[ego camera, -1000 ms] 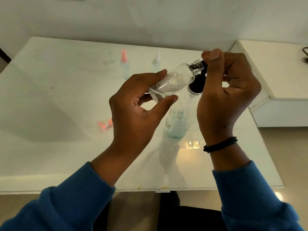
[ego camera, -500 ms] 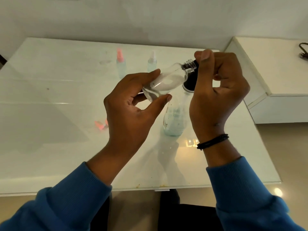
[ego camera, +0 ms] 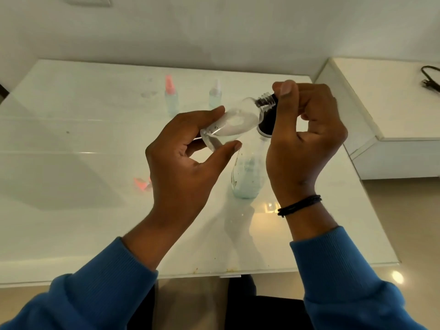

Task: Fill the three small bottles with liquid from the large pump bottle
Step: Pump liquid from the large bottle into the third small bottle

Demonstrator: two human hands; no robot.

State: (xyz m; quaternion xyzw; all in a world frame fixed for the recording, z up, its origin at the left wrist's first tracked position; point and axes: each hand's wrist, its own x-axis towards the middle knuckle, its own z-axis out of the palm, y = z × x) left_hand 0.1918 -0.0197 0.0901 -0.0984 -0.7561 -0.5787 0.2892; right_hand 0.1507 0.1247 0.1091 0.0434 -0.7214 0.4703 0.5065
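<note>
We are gripping the tilted small bottle in our left hand, neck pointing toward two o'clock. Our right hand is clenching the black pump head of the large pump bottle.

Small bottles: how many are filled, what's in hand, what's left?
Looks done: two small capped bottles, the pink-capped bottle and the white-capped bottle, stand at the back of the table; fill levels unclear.

In hand: left hand holds the open third bottle tilted at the pump bottle head, gripped by the right hand.

Left: finish filling, then fit the pink cap.
</note>
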